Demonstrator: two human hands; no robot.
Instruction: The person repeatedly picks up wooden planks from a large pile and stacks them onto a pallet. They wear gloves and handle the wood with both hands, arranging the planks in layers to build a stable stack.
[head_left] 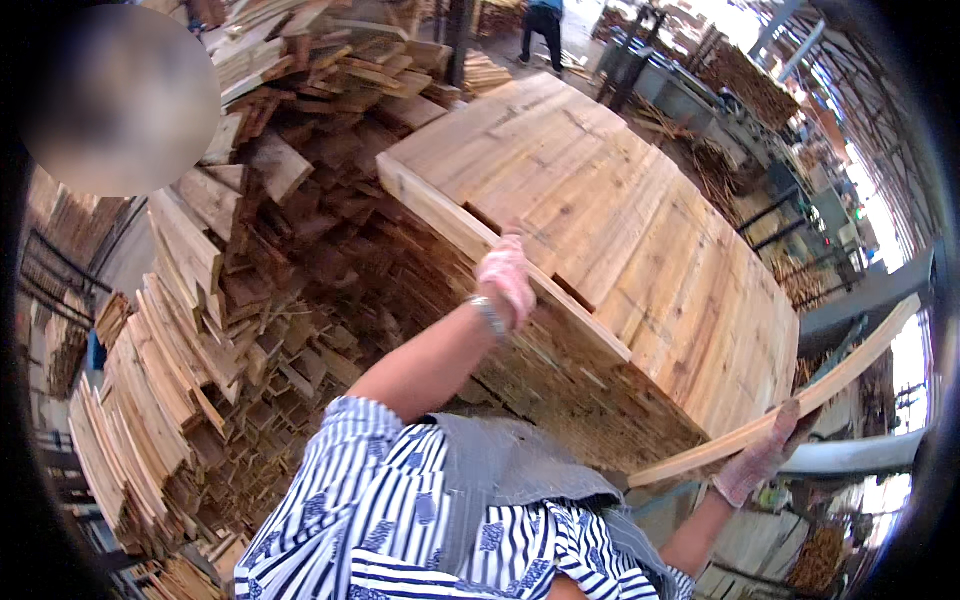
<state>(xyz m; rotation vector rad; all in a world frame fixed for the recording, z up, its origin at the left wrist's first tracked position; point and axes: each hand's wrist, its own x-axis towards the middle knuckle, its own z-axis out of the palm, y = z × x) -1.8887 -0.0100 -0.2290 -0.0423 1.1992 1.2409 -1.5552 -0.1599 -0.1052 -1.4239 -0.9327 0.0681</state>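
My left hand (507,280), in a pinkish-white work glove, grips the near edge board (435,203) on top of a large wooden stack. Dark gaps show between this board and the planks (640,230) laid side by side beyond it. At the right, my gloved right hand (762,462) is closed round a long, narrow wooden board (850,375). That board is tilted, its far end rising to the upper right and its near end close to the stack's right corner. Some of the left fingers are blurred or hidden.
Loose boards (150,370) are heaped in high piles to my left, with more piled (320,65) beyond. A grey metal beam (860,300) and a pale rounded bar (855,453) stand at the right. A person (543,25) in dark trousers is at the far end, near machinery (690,90).
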